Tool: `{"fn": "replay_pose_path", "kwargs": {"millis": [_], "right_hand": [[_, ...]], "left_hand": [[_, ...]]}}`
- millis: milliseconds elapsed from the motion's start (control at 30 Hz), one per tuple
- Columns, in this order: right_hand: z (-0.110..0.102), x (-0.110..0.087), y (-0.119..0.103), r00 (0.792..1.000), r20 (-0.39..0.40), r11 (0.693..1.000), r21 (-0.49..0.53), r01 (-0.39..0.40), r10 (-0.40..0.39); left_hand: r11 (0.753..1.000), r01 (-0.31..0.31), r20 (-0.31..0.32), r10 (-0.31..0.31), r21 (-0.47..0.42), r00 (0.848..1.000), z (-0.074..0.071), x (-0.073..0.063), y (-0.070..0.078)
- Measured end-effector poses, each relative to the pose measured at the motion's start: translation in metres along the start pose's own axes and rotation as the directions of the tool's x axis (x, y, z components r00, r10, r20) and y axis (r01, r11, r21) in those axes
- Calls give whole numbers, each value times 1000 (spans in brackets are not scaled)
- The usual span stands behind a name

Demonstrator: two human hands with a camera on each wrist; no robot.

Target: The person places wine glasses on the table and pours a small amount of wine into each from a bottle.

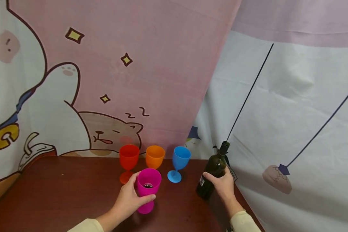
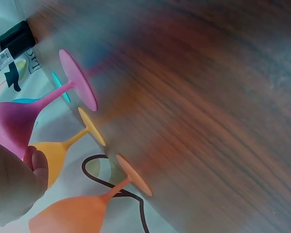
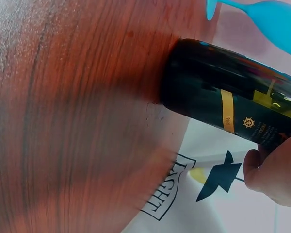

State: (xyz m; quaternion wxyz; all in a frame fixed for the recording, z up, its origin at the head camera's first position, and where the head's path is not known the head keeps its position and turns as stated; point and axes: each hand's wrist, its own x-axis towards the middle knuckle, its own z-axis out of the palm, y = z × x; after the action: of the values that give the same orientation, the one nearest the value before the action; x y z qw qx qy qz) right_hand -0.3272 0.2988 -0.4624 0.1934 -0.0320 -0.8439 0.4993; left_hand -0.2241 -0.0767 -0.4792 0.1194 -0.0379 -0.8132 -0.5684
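Observation:
My left hand (image 1: 127, 198) grips a magenta goblet (image 1: 148, 190) round its bowl, with the thumb across the near side. Some dark liquid shows inside the bowl. In the left wrist view the goblet (image 2: 14, 121) has its stem and round foot close to the tabletop. My right hand (image 1: 224, 184) holds a dark green wine bottle (image 1: 215, 168) by its body, the open neck leaning slightly right. The bottle's base (image 3: 177, 73) is down at the table in the right wrist view. Its label is partly hidden by the fingers.
Behind the magenta goblet stand a red goblet (image 1: 129, 158), an orange goblet (image 1: 155, 156) and a blue goblet (image 1: 181, 158) in a row. The brown wooden table (image 1: 61, 193) ends at a printed cloth backdrop (image 1: 162, 80), which also hangs along the right side.

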Motion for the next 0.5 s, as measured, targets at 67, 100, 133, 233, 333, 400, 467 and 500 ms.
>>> {"fn": "replay_pose_path", "kwargs": {"millis": [67, 100, 133, 233, 333, 400, 467, 500], "right_hand": [[0, 1, 0, 1000, 2, 1000, -17, 5, -5], [0, 1, -1, 1000, 4, 1000, -26, 8, -7], [-1, 2, -1, 1000, 6, 999, -37, 11, -10], [-3, 2, 0, 1000, 14, 998, -66, 15, -15], [-4, 1, 1, 999, 31, 996, -89, 13, -11], [-6, -1, 0, 999, 48, 995, -101, 10, -5], [-8, -1, -1, 998, 61, 994, -104, 14, -7], [-8, -1, -2, 998, 66, 995, -101, 17, -10]], "left_hand": [[1000, 8, -12, -8, -5, 1000, -2, 0, 0], [1000, 6, -19, -6, -6, 1000, -3, -1, 0], [1000, 9, -25, -9, -7, 1000, -4, -1, 0], [1000, 12, -43, -11, 3, 999, -12, -2, 0], [1000, 7, -53, -6, 21, 999, -26, -5, 1], [999, 12, -62, -10, 38, 998, -40, -7, -1], [998, 13, -81, -8, 61, 997, -56, -8, -4], [997, 11, -96, -3, 82, 995, -65, -9, -6]]}}
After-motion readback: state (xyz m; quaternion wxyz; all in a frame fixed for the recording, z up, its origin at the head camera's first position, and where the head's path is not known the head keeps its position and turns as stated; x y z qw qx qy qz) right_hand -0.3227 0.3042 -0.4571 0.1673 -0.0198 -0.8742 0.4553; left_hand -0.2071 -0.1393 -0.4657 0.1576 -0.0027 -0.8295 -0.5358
